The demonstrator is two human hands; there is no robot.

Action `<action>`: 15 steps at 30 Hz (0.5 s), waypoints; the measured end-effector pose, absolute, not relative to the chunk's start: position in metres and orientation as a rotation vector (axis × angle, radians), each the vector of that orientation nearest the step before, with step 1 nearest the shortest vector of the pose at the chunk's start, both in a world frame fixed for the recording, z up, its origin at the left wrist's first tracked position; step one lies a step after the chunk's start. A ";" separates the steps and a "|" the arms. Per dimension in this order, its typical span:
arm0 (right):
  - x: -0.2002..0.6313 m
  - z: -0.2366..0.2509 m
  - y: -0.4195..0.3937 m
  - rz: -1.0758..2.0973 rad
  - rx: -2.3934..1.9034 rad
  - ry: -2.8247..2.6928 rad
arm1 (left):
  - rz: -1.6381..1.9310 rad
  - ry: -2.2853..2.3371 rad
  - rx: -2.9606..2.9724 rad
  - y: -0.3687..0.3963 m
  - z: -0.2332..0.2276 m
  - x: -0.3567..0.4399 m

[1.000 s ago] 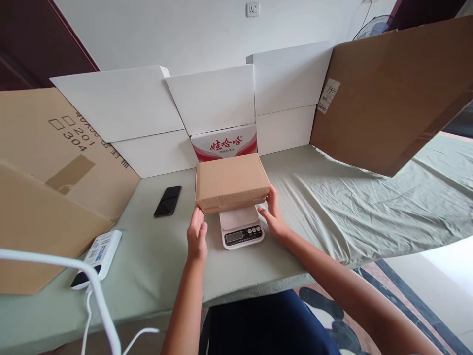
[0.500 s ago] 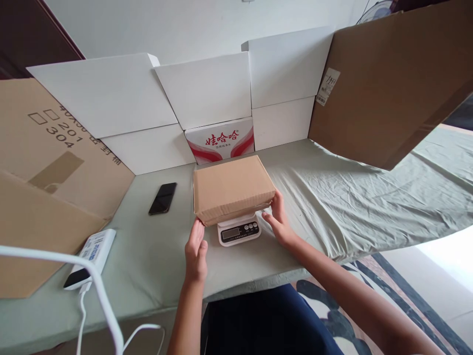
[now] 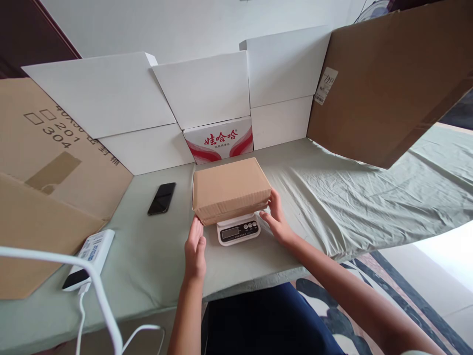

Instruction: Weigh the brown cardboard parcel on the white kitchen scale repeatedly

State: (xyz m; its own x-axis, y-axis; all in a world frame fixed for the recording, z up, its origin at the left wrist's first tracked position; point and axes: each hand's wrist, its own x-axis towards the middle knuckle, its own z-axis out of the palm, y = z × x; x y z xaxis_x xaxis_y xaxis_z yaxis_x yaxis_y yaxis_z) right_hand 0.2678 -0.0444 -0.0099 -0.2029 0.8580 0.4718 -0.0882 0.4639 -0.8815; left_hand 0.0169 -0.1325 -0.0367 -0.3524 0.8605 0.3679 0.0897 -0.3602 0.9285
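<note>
Between the two hands, a closed brown cardboard box (image 3: pixel 231 190) sits on a small white kitchen scale (image 3: pixel 238 230), whose display and buttons stick out from under its near edge. Left hand (image 3: pixel 195 247) lies flat on the green-covered desk (image 3: pixel 158 266), its grip spread open, fingertips just at the box's near left corner. Right hand (image 3: pixel 276 219) is at the box's right end, grip open, fingers up against the side and not closed around it. Left of the left hand lies a black phone (image 3: pixel 161 198), and nearer still a white power bank (image 3: pixel 90 256) with a white cable (image 3: pixel 99 296). Beyond the box stands a red-and-white printed carton (image 3: pixel 219 140) among white cardboard panels (image 3: pixel 111 98).
</note>
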 end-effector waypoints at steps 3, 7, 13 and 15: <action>0.268 -0.010 -0.044 0.996 -0.713 -1.533 | 1.760 1.292 1.307 -0.132 -0.035 0.017; 0.268 -0.010 -0.044 0.984 -0.742 -1.534 | 1.745 1.292 1.318 -0.132 -0.034 0.018; 0.267 -0.010 -0.043 0.989 -0.748 -1.540 | 1.744 1.308 1.304 -0.132 -0.034 0.018; 0.267 -0.010 -0.043 0.996 -0.749 -1.540 | 1.750 1.307 1.302 -0.132 -0.035 0.018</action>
